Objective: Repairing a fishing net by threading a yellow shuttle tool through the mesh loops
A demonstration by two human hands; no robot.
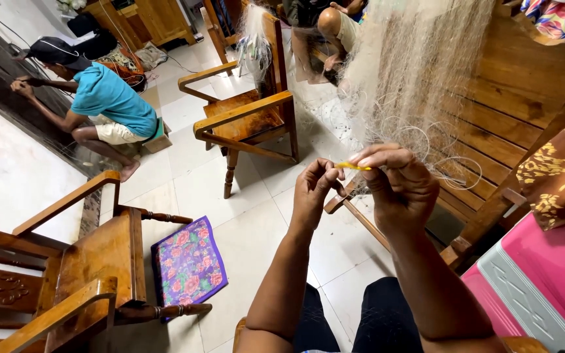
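The left hand [314, 189] and the right hand [397, 182] are up together in front of the net [413, 72]. Both pinch a thin yellow tool [353, 167] between fingers and thumb, the left at one end and the right at the other. The tool sits just below the net, touching its loose loops of line.

The net hangs in a big pale bunch over a wooden bench [518, 98]. Many loops at the bottom of the net are loose and tangled, so much of the work looks not done yet. How much of the net is finished, I cannot tell.

Left of the net stands a wooden chair [246, 121]. Farther left of the net, another person [102, 98] in a blue shirt crouches on the floor.
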